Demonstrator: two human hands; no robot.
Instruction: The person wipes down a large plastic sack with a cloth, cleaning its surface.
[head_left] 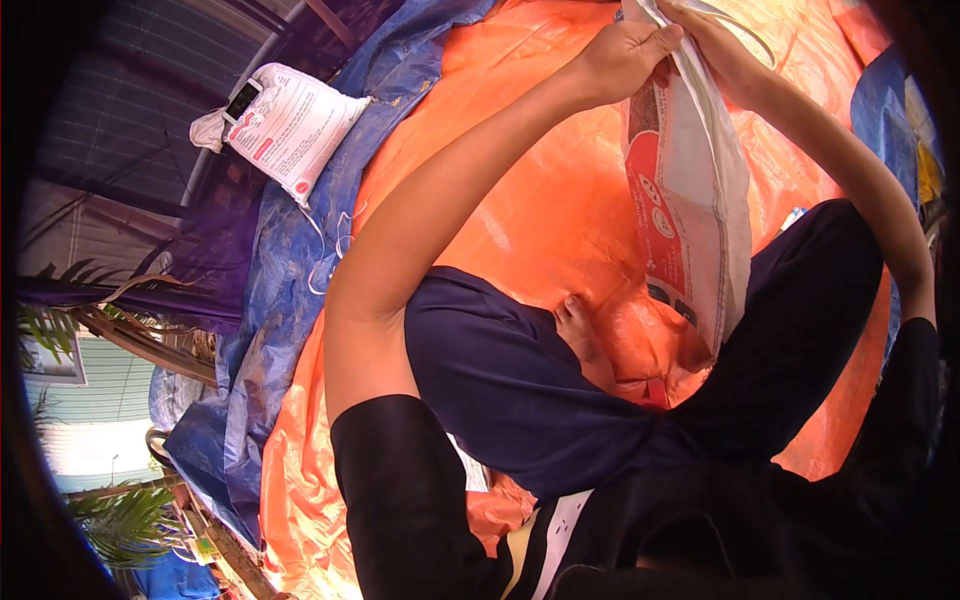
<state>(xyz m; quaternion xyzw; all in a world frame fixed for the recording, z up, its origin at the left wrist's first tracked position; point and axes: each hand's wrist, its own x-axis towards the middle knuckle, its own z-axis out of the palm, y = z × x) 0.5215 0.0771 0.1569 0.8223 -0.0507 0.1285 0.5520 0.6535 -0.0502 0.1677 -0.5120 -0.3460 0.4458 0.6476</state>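
Observation:
A long white and red printed sack (690,200) hangs between my arms, its lower end down near my crossed legs. My left hand (632,60) grips the sack's upper edge with the fingers closed and the thumb on top. On the other side of the same edge, my right hand (708,45) is closed on the sack near the top of the view. Parts of the fingers of both hands are hidden by the sack material.
An orange tarp (510,200) lies under me, with a blue tarp (290,270) along its left side. A filled white sack (295,130) rests at the upper left with a dark phone-like device (243,101) on it. Palm leaves (125,525) show at the lower left.

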